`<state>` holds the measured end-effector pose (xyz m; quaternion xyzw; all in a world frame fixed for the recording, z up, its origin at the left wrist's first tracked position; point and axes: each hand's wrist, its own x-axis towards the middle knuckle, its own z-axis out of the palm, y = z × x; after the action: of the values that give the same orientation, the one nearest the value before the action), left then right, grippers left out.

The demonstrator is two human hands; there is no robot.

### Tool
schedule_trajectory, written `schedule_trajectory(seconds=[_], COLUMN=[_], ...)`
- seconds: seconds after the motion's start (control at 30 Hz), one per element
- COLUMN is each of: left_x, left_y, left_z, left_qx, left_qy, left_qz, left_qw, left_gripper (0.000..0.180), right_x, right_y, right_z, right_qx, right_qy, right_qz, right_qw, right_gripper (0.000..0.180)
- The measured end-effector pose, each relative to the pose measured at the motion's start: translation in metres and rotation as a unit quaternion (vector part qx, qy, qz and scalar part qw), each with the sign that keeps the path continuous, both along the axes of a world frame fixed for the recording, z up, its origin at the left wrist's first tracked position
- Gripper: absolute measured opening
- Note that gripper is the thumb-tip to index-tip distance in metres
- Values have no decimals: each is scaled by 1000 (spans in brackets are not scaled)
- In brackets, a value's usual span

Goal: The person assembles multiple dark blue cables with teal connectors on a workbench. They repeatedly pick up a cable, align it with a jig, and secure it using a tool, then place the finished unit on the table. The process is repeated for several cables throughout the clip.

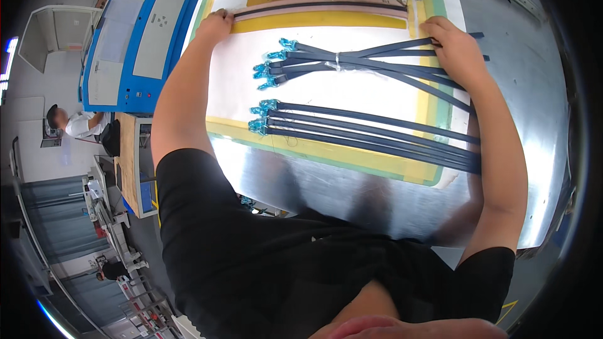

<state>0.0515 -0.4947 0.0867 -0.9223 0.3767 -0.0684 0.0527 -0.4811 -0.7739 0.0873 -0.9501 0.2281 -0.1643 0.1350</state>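
I see left hand point(217, 26) pinching dark strap point(320, 5), likely keeping it straight; right hand point(455, 45): can't tell its grip.

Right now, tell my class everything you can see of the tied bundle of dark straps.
The tied bundle holds flat, dark navy straps, seemingly fabric, with shiny turquoise-covered ends at the left. A clear, apparently plastic tie gathers them partway along; rightward they fan out. It lies on the white sheet, reaching across the yellow border. The right hand overlaps some straps; contact is unclear.
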Motion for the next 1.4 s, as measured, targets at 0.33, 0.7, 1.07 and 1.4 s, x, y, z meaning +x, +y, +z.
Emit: schedule_trajectory(seconds=[0.33,0.7,1.07,1.4], left_x=[-7,-135,-181,-195], left_y=[19,152,299,329], left_z=[16,84,41,29], left_qx=[-64,-263,-418,-473], left_qy=[-11,120,496,530], left_qz=[-75,-95,-25,-61], left_qw=[995,953,760,702], left_gripper=[37,24,22,29], right_x=[-6,-17,16,72], right_y=[-7,9,32,30], right_z=[-5,28,36,7], right_qx=[-47,35,-15,-112], right_qy=[5,35,12,44], right_qz=[8,-58,35,58], right_qw=[999,997,999,991], right_gripper=[32,37,27,24])
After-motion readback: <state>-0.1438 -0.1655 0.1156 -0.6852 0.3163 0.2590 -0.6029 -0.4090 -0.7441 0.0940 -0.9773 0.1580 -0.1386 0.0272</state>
